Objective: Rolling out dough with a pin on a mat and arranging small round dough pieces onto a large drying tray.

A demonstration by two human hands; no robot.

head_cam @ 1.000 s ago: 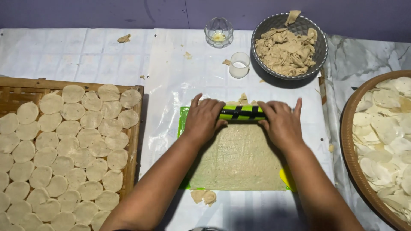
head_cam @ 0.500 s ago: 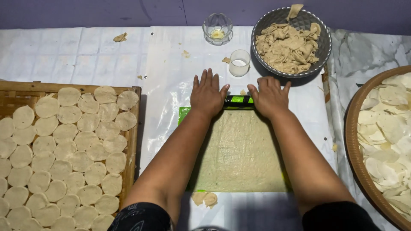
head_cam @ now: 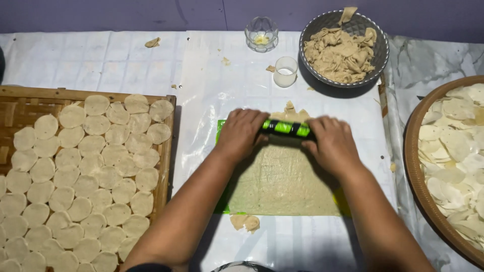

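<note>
A thin beige sheet of dough (head_cam: 282, 184) lies flat on a green mat (head_cam: 220, 126) at the middle of the table. Across its far end sits a green and black rolling pin (head_cam: 288, 128). My left hand (head_cam: 241, 132) curls over the pin's left end and my right hand (head_cam: 330, 143) covers its right end, both pressing down on it. A small ragged bit of dough (head_cam: 289, 107) sticks out just beyond the pin.
A bamboo tray (head_cam: 15, 95) of several round dough discs (head_cam: 75, 186) is at the left. A round woven tray (head_cam: 413, 166) of discs is at the right. A grey bowl (head_cam: 378, 53) of dough scraps, a white cup (head_cam: 286, 71) and a glass dish (head_cam: 261, 33) stand behind. Dough scraps (head_cam: 245, 221) lie at the front.
Both hands pushed the rolling pin away to the far end of the dough, then drew it back a little; the fingers now curl over it instead of lying flat.
</note>
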